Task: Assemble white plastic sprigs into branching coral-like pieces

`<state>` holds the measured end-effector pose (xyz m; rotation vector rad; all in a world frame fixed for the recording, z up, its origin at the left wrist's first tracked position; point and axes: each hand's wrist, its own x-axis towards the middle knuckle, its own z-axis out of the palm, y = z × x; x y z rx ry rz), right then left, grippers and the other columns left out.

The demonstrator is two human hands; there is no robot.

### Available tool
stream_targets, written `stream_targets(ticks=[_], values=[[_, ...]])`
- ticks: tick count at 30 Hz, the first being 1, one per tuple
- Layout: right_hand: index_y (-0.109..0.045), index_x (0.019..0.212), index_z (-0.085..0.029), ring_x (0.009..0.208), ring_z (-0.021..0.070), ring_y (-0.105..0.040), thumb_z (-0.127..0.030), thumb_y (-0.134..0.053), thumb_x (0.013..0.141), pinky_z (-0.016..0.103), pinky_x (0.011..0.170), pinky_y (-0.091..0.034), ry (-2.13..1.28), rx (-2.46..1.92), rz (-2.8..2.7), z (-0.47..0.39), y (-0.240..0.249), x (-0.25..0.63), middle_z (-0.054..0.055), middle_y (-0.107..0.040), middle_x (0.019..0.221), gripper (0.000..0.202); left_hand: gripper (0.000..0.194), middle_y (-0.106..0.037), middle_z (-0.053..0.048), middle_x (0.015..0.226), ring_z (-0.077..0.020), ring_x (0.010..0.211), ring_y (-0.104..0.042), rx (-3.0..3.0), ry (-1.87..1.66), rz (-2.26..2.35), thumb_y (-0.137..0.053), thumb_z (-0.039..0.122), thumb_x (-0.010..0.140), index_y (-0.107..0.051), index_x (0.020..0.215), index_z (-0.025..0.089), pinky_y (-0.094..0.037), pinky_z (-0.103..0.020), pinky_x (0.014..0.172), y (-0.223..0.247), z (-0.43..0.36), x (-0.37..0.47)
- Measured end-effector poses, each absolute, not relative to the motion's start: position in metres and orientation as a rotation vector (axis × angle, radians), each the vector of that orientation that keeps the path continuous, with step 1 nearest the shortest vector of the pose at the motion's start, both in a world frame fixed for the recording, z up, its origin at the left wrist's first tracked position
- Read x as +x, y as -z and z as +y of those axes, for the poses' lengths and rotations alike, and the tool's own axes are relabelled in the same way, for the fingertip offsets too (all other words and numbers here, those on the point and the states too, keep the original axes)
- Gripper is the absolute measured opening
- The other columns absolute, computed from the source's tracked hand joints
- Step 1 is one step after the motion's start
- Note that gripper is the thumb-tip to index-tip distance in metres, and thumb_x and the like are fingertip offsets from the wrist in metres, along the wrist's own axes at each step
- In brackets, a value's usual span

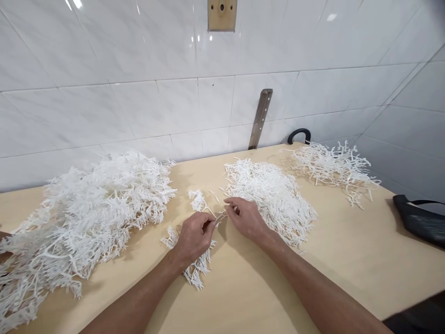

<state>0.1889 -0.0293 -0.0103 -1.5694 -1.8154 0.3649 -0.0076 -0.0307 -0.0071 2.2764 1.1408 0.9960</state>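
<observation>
Both forearms angled in from the bottom, hands nearly meeting low over the table (347,260). Left hand (197,234) had thumb and fingertips pinching one thin white branched piece (220,216), right between the hands. Right hand (246,215) was curled at its other end, couldn't tell if those fingers gripped it. Counted three big white heaps: left pile (104,208), middle pile (269,199), right tangle (333,167). Plus one metal strip (260,118) against the wall.

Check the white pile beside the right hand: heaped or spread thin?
Heaped: the white pile is layered with overlapping pieces, hiding most of the table beneath it.
</observation>
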Motion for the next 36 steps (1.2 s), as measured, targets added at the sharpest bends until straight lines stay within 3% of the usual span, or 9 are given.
stream_targets(ticks=[3,11,19,23,26,29,36], values=[[-0.069,0.11,-0.019,0.087,0.0174,-0.066,-0.018,-0.056,0.093,0.029,0.079,-0.049,-0.298,-1.481,-1.966,-0.033,0.013,0.178,0.009,-0.069,0.107,0.022,0.012,-0.07,0.0,0.076,-0.0136,0.066,-0.061,2.235,-1.023,1.158,-0.056,0.023,0.09,-0.066,0.082,0.022,-0.049,-0.026,0.065,0.006,-0.029,-0.007],[-0.071,0.092,-0.02,0.08,0.0144,-0.062,-0.014,-0.055,0.093,0.025,0.073,-0.044,-0.296,-1.592,-2.04,-0.033,0.014,0.176,0.003,-0.064,0.09,0.017,0.015,-0.067,0.002,0.069,-0.0139,0.058,-0.059,2.107,-1.042,1.395,-0.056,0.029,0.087,-0.065,0.078,0.021,-0.046,-0.025,0.058,-0.007,-0.016,-0.016],[-0.069,0.091,-0.02,0.079,0.0152,-0.061,-0.016,-0.056,0.093,0.025,0.07,-0.042,-0.315,-1.59,-2.01,-0.033,0.02,0.176,0.004,-0.065,0.091,0.015,0.014,-0.069,-0.003,0.075,-0.022,0.075,-0.064,2.283,-0.724,1.756,-0.057,0.027,0.084,-0.063,0.073,0.021,-0.046,-0.033,0.071,-0.006,-0.001,-0.028],[-0.069,0.091,-0.021,0.078,0.0158,-0.062,-0.017,-0.056,0.092,0.026,0.068,-0.042,-0.301,-1.603,-2.012,-0.033,0.022,0.177,0.004,-0.066,0.092,0.013,0.017,-0.07,-0.008,0.087,-0.0252,0.082,-0.065,2.306,-0.658,1.814,-0.062,0.035,0.084,-0.068,0.085,0.019,-0.047,-0.036,0.076,-0.002,-0.002,-0.027],[-0.069,0.092,-0.021,0.076,0.0163,-0.062,-0.019,-0.055,0.093,0.027,0.067,-0.042,-0.278,-1.602,-2.036,-0.034,0.023,0.176,0.004,-0.066,0.09,0.014,0.026,-0.068,-0.008,0.086,-0.0248,0.08,-0.065,2.321,-0.638,1.811,-0.063,0.03,0.084,-0.068,0.106,0.017,-0.047,-0.036,0.076,0.001,-0.002,-0.026],[-0.069,0.093,-0.021,0.075,0.0168,-0.061,-0.019,-0.053,0.093,0.027,0.066,-0.042,-0.26,-1.602,-2.062,-0.036,0.023,0.174,0.004,-0.065,0.088,0.016,0.032,-0.066,-0.005,0.08,-0.0235,0.079,-0.064,2.343,-0.655,1.766,-0.059,0.022,0.085,-0.066,0.115,0.018,-0.046,-0.033,0.073,0.004,-0.001,-0.026],[-0.072,0.1,-0.023,0.074,0.0156,-0.061,-0.017,-0.05,0.094,0.026,0.066,-0.042,-0.277,-1.485,-2.131,-0.04,0.026,0.169,0.004,-0.065,0.089,0.023,0.029,-0.068,-0.007,0.084,-0.022,0.074,-0.064,2.302,-0.712,1.741,-0.052,0.013,0.08,-0.07,0.101,0.019,-0.045,-0.031,0.066,0.004,0.001,-0.022]])
